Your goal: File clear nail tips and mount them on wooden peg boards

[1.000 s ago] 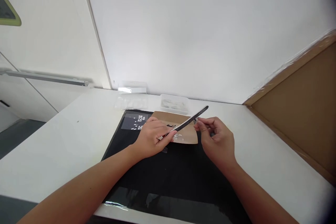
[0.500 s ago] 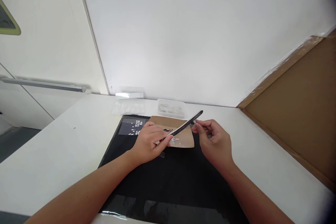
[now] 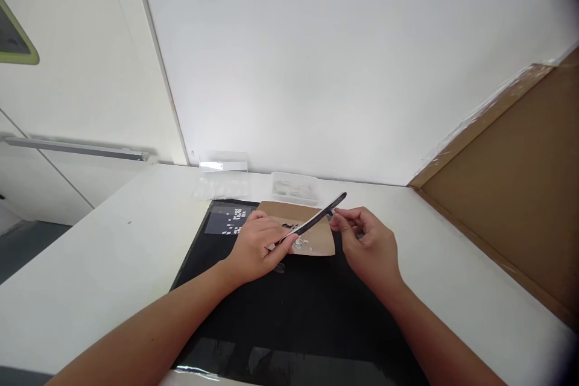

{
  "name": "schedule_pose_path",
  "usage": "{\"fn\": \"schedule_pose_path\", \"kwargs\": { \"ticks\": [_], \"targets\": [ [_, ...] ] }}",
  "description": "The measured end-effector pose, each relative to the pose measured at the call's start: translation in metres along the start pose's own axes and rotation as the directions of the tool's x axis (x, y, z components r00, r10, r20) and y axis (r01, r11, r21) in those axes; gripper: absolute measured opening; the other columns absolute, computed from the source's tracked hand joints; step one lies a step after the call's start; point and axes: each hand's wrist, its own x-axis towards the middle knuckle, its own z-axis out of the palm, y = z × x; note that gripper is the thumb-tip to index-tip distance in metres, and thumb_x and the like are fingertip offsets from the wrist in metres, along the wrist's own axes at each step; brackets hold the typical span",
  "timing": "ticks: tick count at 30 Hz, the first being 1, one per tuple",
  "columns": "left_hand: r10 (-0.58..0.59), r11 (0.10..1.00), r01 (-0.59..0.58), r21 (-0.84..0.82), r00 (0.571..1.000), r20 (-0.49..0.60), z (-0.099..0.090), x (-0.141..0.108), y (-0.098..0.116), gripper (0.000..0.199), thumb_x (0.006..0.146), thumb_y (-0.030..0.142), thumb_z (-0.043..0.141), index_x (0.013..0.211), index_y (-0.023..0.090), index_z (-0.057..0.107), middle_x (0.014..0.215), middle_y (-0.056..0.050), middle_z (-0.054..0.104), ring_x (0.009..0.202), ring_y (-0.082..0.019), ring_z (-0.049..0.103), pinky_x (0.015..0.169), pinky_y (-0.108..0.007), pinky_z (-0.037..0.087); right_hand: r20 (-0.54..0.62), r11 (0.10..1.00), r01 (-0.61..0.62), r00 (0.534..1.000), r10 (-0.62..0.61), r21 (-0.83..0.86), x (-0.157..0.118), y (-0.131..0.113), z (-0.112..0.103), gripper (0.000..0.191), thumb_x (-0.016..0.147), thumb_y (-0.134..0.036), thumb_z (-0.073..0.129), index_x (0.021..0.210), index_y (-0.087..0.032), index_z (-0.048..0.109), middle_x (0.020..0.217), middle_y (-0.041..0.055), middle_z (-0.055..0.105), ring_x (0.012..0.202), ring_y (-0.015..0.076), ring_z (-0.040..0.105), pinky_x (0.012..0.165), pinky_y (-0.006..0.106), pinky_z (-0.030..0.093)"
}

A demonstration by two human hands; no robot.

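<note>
left forearm (image 3: 149, 329): bare; one small dark spot (image 3: 152, 338) | right forearm (image 3: 438, 338): bare, smooth, tapering | left hand (image 3: 256, 247), right hand (image 3: 373, 247): both bare

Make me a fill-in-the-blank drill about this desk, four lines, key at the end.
1. The right hand has its fingertips near the slim dark-edged object that the ____ hand holds.
2. The mat under the brown sheet is ____ in colour.
3. The small pieces on the thin sheet look mostly ____ in colour.
4. The big brown panel shows on the picture's ____ side.

Missing words: left; black; white; right.
</note>
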Motion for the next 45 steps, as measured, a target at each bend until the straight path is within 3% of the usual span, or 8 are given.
{"fn": "schedule_pose_path", "kwargs": {
  "ticks": [7, 12, 15, 22, 30, 33, 39, 45],
  "targets": [
    [0.036, 0.997, -0.035, 0.064, 0.999, -0.015, 0.0, -0.001, -0.004, 0.023, 0.101, 0.021, 0.06, 0.08, 0.02, 0.07, 0.067, 0.003, 0.071, 0.063, -0.012, 0.062, 0.079, -0.036, 0.04, 0.188, 0.987, 0.158, 0.97, -0.155, -0.001, -0.019, -0.019, 0.006, 0.026, 0.1, -0.046, 0.057, 0.102, -0.026, 0.073, 0.09, 0.0029, 0.079, 0.07, 0.0197, 0.071, 0.068, 0.033, 0.054],
    [0.058, 0.993, -0.059, 0.107, 0.998, 0.014, 0.0, -0.002, -0.004, 0.02, 0.1, 0.022, 0.061, 0.083, 0.02, 0.072, 0.068, 0.002, 0.071, 0.063, -0.013, 0.059, 0.08, -0.037, 0.04, 0.025, 0.996, 0.07, 0.997, -0.069, -0.056, -0.006, -0.01, -0.002, 0.028, 0.096, -0.049, 0.062, 0.104, -0.024, 0.073, 0.086, 0.0031, 0.08, 0.064, 0.0195, 0.069, 0.06, 0.032, 0.053],
    [0.065, 0.99, -0.068, 0.12, 0.997, 0.03, 0.0, -0.003, -0.004, 0.019, 0.1, 0.022, 0.061, 0.085, 0.02, 0.072, 0.067, 0.001, 0.07, 0.063, -0.013, 0.059, 0.082, -0.037, 0.041, -0.008, 0.998, 0.024, 1.0, -0.024, -0.062, 0.0, -0.002, -0.003, 0.027, 0.095, -0.049, 0.063, 0.104, -0.024, 0.072, 0.086, 0.0027, 0.08, 0.064, 0.0198, 0.069, 0.059, 0.031, 0.051],
    [0.062, 0.991, -0.062, 0.122, 0.998, 0.002, -0.001, -0.002, -0.007, 0.021, 0.1, 0.022, 0.061, 0.083, 0.02, 0.072, 0.069, 0.001, 0.072, 0.065, -0.013, 0.063, 0.084, -0.037, 0.042, 0.213, 0.981, 0.191, 0.96, -0.18, -0.034, -0.022, -0.024, 0.007, 0.026, 0.099, -0.045, 0.056, 0.103, -0.026, 0.074, 0.09, 0.0024, 0.08, 0.069, 0.0201, 0.071, 0.068, 0.033, 0.055],
    [0.06, 0.99, -0.06, 0.127, 0.998, 0.003, 0.001, -0.004, -0.006, 0.019, 0.1, 0.023, 0.061, 0.086, 0.021, 0.073, 0.068, 0.001, 0.072, 0.063, -0.014, 0.062, 0.085, -0.037, 0.043, -0.044, 0.997, 0.039, 0.998, -0.042, -0.067, 0.002, -0.003, -0.006, 0.029, 0.094, -0.05, 0.065, 0.104, -0.024, 0.074, 0.086, 0.0036, 0.08, 0.063, 0.0199, 0.067, 0.06, 0.032, 0.051],
    [0.054, 0.99, -0.055, 0.128, 0.999, 0.005, 0.001, -0.004, -0.005, 0.021, 0.1, 0.023, 0.061, 0.084, 0.021, 0.073, 0.068, 0.001, 0.071, 0.062, -0.013, 0.061, 0.085, -0.037, 0.042, -0.044, 0.999, 0.023, 0.999, -0.025, -0.036, 0.003, 0.0, -0.005, 0.028, 0.094, -0.05, 0.066, 0.103, -0.024, 0.073, 0.086, 0.0029, 0.08, 0.064, 0.0193, 0.068, 0.06, 0.031, 0.051],
    [0.043, 0.994, -0.041, 0.1, 0.999, -0.014, 0.0, -0.002, -0.004, 0.022, 0.101, 0.022, 0.06, 0.082, 0.021, 0.072, 0.068, 0.002, 0.073, 0.063, -0.013, 0.062, 0.083, -0.036, 0.041, 0.132, 0.987, 0.159, 0.979, -0.155, -0.014, -0.018, -0.017, 0.006, 0.027, 0.099, -0.048, 0.059, 0.106, -0.026, 0.074, 0.09, 0.0018, 0.08, 0.064, 0.0181, 0.068, 0.064, 0.032, 0.053],
    [0.029, 0.997, -0.029, 0.071, 1.0, -0.004, 0.0, -0.002, -0.002, 0.026, 0.101, 0.022, 0.06, 0.078, 0.02, 0.071, 0.069, 0.001, 0.074, 0.064, -0.013, 0.064, 0.083, -0.037, 0.042, -0.037, 0.996, 0.041, 0.998, -0.044, -0.079, -0.004, -0.006, -0.002, 0.027, 0.095, -0.049, 0.064, 0.105, -0.026, 0.073, 0.088, 0.0015, 0.08, 0.062, 0.0182, 0.066, 0.06, 0.031, 0.051]
  ]
}}
